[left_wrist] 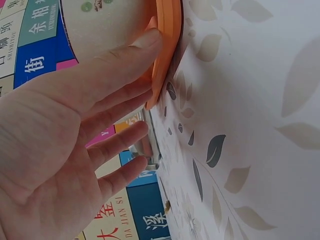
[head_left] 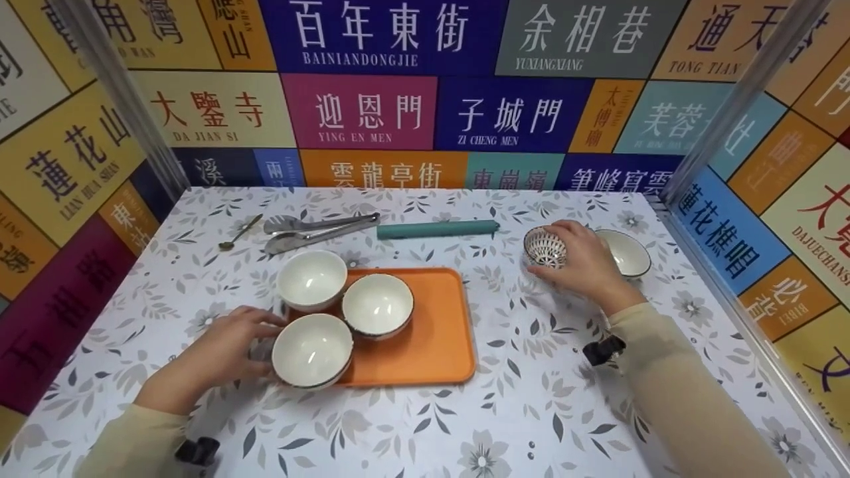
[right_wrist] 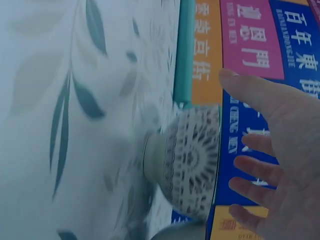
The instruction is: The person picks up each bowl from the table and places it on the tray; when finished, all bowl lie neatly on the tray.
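Three white bowls, the front (head_left: 312,350), the back (head_left: 312,280) and the right one (head_left: 378,305), stand close together on the left part of an orange tray (head_left: 441,332). My left hand (head_left: 229,345) is at the tray's left side, beside the front bowl. In the left wrist view its thumb (left_wrist: 135,52) overlaps the tray edge, fingers loosely extended. My right hand (head_left: 584,259) reaches over a small patterned bowl (right_wrist: 192,160), which stands upright. Its spread fingers (right_wrist: 260,172) are above the rim in the right wrist view. Another white bowl (head_left: 631,253) is partly hidden behind that hand.
Along the back lie a small spoon (head_left: 239,232), metal tongs (head_left: 319,231) and a long teal stick-like thing (head_left: 438,229). A flower-patterned cloth (head_left: 491,425) covers the table. Printed panels (head_left: 358,109) wall in the back and both sides.
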A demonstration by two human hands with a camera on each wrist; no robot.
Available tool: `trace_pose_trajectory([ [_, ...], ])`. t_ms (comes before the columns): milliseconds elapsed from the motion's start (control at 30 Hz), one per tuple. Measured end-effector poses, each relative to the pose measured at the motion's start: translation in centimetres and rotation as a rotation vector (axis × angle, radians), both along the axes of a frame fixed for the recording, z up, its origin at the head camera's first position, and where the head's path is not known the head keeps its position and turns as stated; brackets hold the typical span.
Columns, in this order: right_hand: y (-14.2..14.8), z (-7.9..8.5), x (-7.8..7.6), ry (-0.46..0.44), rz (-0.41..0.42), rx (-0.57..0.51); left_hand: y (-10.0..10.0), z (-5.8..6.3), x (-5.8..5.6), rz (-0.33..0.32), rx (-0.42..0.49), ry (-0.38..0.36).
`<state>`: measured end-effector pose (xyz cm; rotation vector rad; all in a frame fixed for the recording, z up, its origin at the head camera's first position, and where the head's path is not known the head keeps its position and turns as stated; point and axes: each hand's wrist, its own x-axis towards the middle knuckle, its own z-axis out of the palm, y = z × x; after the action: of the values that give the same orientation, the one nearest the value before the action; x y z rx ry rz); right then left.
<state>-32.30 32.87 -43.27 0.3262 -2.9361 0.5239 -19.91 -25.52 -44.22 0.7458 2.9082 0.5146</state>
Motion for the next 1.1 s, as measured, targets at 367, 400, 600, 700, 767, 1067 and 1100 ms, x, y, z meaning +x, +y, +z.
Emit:
trace_pose_trajectory([
  [367, 3.2, 0.1, -1.7, -0.08, 0.002, 0.015, 0.1, 0.0, 0.0, -0.002, 0.016, 0.017],
  [400, 3.4, 0.1, -1.8, -0.093, 0.004, 0.026, 0.1, 0.0, 0.0, -0.004, 0.016, 0.021],
  [600, 3.9, -0.2, -2.2, -0.168, 0.009, 0.067, 0.2, 0.0, 0.0, 0.017, 0.002, 0.003],
  [700, 4.1, -0.4, -2.2, -0.164, 0.003, 0.055, 0.5, 0.0, -0.1, 0.024, -0.006, -0.004],
  [767, 4.1, -0.6, -2.2, -0.144, -0.006, 0.029, 0.6, 0.0, -0.1, 0.029, -0.01, -0.01],
  [1067, 3.2, -1.8, -1.9, -0.034, -0.015, -0.046, 0.3, 0.1, 0.0, 0.007, -0.008, 0.017],
  [1100, 3.0, -1.8, -1.8, -0.028, -0.013, -0.041, 0.3, 0.1, 0.1, 0.003, -0.007, 0.023],
])
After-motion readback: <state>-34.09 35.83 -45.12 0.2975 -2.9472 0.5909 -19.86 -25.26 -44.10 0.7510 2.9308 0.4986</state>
